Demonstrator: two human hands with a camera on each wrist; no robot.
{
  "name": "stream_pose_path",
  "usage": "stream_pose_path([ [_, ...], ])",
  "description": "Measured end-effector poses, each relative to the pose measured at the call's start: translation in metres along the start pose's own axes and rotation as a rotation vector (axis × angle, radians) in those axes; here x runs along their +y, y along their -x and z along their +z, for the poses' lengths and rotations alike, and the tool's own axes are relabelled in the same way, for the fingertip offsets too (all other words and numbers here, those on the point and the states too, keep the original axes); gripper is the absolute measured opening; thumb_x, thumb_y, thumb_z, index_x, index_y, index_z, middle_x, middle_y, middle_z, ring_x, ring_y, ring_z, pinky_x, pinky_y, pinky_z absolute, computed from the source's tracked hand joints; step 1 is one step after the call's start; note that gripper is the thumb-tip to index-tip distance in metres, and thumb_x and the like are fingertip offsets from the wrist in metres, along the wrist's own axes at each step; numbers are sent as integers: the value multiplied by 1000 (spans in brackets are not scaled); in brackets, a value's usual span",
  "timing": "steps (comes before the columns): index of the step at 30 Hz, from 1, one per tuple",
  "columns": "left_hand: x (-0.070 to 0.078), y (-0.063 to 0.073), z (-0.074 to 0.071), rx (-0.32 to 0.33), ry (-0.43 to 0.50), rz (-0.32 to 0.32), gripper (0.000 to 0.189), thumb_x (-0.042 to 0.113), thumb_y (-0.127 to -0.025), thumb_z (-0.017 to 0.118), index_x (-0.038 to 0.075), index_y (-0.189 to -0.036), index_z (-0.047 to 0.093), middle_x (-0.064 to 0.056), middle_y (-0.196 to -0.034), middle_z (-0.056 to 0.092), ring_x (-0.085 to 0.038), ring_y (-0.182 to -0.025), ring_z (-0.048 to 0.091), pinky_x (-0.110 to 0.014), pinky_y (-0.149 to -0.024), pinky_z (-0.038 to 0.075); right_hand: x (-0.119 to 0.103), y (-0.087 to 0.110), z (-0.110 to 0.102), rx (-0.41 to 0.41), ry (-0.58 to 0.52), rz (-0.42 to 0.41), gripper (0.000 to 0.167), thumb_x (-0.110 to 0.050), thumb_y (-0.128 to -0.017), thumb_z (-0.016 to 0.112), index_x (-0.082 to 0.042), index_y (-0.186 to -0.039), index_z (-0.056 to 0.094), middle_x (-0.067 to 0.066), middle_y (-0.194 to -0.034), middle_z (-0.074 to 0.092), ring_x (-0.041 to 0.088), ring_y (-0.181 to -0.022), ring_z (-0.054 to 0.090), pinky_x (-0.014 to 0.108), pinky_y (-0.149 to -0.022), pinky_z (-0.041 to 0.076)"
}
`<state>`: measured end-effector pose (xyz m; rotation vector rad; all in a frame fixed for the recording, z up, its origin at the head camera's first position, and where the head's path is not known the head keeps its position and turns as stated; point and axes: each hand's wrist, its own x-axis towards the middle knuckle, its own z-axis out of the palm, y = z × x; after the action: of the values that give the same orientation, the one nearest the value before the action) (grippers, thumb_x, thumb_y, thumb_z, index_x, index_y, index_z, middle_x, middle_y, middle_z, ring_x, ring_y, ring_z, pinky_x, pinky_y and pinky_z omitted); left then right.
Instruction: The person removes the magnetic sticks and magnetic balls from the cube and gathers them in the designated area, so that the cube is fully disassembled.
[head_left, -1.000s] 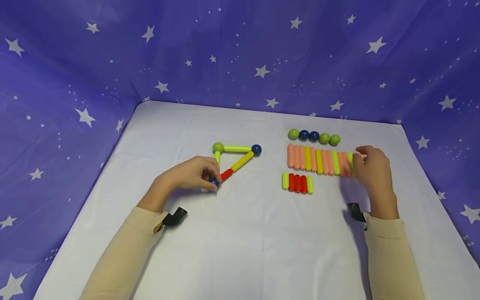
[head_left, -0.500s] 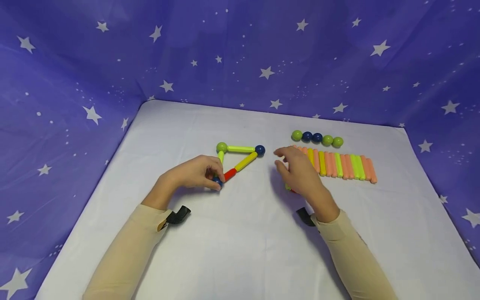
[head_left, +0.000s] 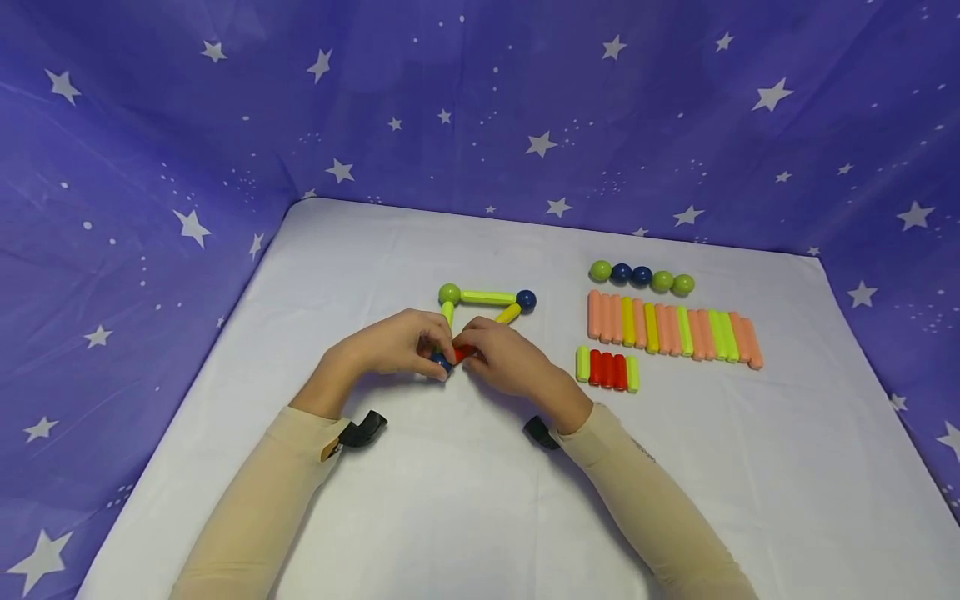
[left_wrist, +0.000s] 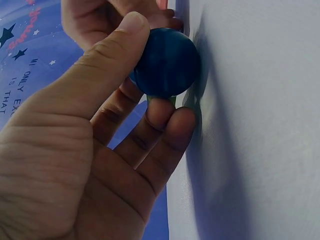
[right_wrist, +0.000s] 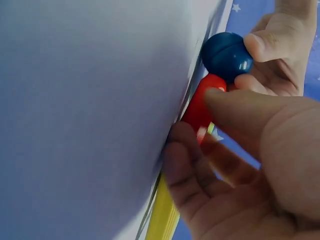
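Note:
My left hand (head_left: 393, 346) pinches a dark blue ball (left_wrist: 167, 62) between thumb and fingers at the near corner of a triangle of sticks and balls. My right hand (head_left: 510, 358) has its thumb and fingers around the short red stick (right_wrist: 202, 102), whose end touches that ball. Past the red stick runs a yellow stick (head_left: 508, 313), leading to a second blue ball (head_left: 527, 300). A lime stick (head_left: 487, 297) joins that ball to a green ball (head_left: 449, 293). Another lime stick (head_left: 448, 312) comes down from the green ball, partly hidden by my left hand.
Right of the triangle lies a row of green and blue balls (head_left: 642, 276). Below it sits a row of several long pink, yellow and lime sticks (head_left: 671, 329), then shorter red and lime sticks (head_left: 607, 369). A purple starry cloth (head_left: 480, 108) stands behind the white table (head_left: 465, 517).
My right hand has moved left from the far end of the long stick row, across the short sticks, to the red stick. My left hand keeps its hold on the blue ball.

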<state>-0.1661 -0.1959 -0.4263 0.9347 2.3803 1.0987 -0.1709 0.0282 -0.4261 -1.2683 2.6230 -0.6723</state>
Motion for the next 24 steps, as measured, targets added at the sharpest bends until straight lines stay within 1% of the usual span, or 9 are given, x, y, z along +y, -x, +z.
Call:
stream_pose_path([
  [5,1,0,0,0,-6,8,18,17,-77,84,16,-93,77,6,-93,62,-14,-75,57,-28,-66,49,0,-5,1,-24,22,13,17,-8,-89,70,-10,-106,71,0,-102,64,13,-96,57,28,-87,47],
  [10,3,0,0,-9,17,-8,19,19,-76,85,17,-93,75,2,-93,63,-15,-74,57,-29,-66,49,-1,-7,0,-39,25,13,15,-7,-88,72,-10,-102,72,0,-96,63,13,-89,56,28,-82,48],
  [17,5,2,0,0,19,-22,18,17,-76,85,16,-91,74,-2,-92,64,-17,-74,57,-29,-65,49,-3,0,-2,-113,38,29,15,-4,-85,75,-15,-94,71,-3,-92,58,10,-85,56,26,-80,48],
  [22,5,3,-1,3,17,-26,17,17,-77,84,16,-91,74,-4,-91,64,-17,-72,57,-29,-63,48,-3,11,-3,-140,-10,28,14,-7,-88,72,-17,-96,67,-6,-92,57,9,-85,55,26,-80,47],
  [24,5,3,-1,7,9,-20,17,18,-77,84,16,-90,74,-3,-92,64,-16,-72,57,-28,-64,49,-2,15,-4,-139,-54,44,14,-8,-90,70,-17,-99,64,-7,-93,56,9,-86,54,26,-80,46],
])
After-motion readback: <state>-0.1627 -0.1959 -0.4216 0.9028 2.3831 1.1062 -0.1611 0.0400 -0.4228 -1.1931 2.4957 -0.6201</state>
